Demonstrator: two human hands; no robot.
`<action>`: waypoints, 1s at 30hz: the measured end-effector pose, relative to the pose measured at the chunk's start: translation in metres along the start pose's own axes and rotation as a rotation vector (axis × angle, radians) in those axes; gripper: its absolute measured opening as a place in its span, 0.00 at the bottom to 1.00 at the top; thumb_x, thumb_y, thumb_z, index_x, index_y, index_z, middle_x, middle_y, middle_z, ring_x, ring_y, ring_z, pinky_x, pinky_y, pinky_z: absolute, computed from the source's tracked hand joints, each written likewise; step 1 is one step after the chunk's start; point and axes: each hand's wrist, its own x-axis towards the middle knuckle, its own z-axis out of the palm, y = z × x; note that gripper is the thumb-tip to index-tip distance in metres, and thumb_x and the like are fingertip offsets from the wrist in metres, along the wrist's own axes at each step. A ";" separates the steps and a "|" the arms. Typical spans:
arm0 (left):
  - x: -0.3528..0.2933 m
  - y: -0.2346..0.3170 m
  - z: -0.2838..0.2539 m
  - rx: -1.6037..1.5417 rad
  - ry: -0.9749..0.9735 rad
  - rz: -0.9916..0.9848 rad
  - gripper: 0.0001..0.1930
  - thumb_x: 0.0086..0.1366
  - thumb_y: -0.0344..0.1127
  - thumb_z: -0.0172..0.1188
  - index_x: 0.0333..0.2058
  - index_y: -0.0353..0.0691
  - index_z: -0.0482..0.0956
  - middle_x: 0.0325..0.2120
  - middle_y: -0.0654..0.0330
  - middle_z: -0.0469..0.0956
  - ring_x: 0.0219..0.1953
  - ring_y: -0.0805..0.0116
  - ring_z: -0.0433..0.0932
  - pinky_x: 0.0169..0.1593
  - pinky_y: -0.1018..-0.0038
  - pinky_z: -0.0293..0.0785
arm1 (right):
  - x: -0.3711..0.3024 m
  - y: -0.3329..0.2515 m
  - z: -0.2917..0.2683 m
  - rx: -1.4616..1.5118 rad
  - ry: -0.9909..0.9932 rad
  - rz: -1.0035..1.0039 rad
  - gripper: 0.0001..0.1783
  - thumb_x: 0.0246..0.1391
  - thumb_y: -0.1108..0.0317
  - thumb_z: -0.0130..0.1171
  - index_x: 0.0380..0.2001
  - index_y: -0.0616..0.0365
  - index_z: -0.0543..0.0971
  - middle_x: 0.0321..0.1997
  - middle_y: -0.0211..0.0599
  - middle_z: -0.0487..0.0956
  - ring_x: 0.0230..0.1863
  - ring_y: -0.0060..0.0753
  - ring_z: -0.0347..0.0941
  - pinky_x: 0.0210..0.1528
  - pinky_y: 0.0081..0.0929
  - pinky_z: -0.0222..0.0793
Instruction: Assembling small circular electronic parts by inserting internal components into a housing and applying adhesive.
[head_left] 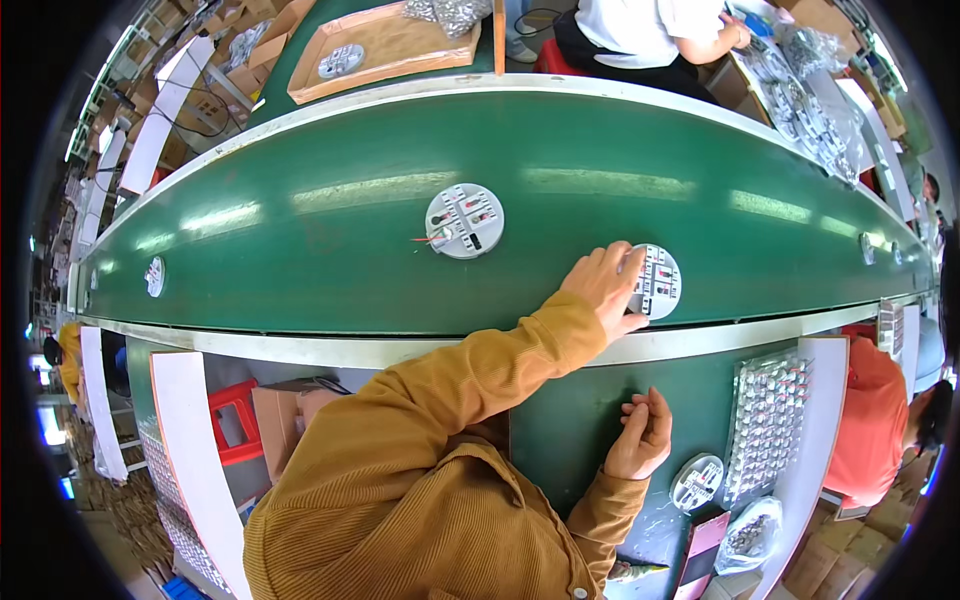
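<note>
My left hand (605,288) reaches across to the green conveyor belt (360,270). Its thumb and fingers close round the left edge of a white round disc (661,284) with small dark and red parts on its face. Over the green bench, my right hand (640,437) is held with fingers curled in. Anything between those fingertips is too small to make out. Nearest to it, on the bench, lies another white round disc (697,482). A similar disc (465,221), with a red wire at its left side, lies farther left on the belt.
A clear tray of small parts (766,425) stands at the bench's right, with a plastic bag of small pieces (750,535) below it. A pale rail (400,350) separates belt from bench. More discs (155,277) sit along the belt. Across it, a person (650,35) works beside a cardboard tray (400,55).
</note>
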 end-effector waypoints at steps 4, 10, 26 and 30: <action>-0.001 -0.006 -0.003 -0.060 0.035 -0.008 0.43 0.51 0.41 0.80 0.63 0.40 0.69 0.54 0.49 0.73 0.46 0.50 0.77 0.54 0.59 0.75 | 0.011 0.001 -0.010 -0.013 -0.008 -0.056 0.16 0.70 0.76 0.54 0.57 0.65 0.82 0.42 0.40 0.86 0.36 0.26 0.79 0.42 0.19 0.76; 0.009 -0.007 -0.007 -0.047 -0.084 0.001 0.44 0.50 0.39 0.82 0.64 0.38 0.69 0.54 0.48 0.73 0.47 0.49 0.77 0.55 0.59 0.76 | 0.007 0.006 -0.011 0.006 0.024 -0.052 0.15 0.69 0.78 0.55 0.56 0.66 0.82 0.41 0.40 0.85 0.35 0.27 0.79 0.40 0.19 0.77; 0.164 0.016 0.105 -0.202 -0.156 0.422 0.45 0.48 0.35 0.81 0.66 0.39 0.71 0.59 0.45 0.73 0.51 0.43 0.81 0.57 0.55 0.82 | 0.022 -0.004 -0.021 0.074 0.003 -0.095 0.14 0.62 0.81 0.60 0.50 0.65 0.85 0.41 0.41 0.87 0.34 0.36 0.82 0.38 0.25 0.78; 0.290 0.142 0.214 -0.294 -0.226 0.318 0.53 0.55 0.40 0.78 0.76 0.38 0.58 0.78 0.34 0.46 0.72 0.33 0.65 0.71 0.53 0.70 | 0.011 -0.002 -0.021 0.088 -0.021 -0.049 0.13 0.63 0.83 0.59 0.50 0.67 0.85 0.40 0.41 0.87 0.33 0.33 0.82 0.38 0.24 0.78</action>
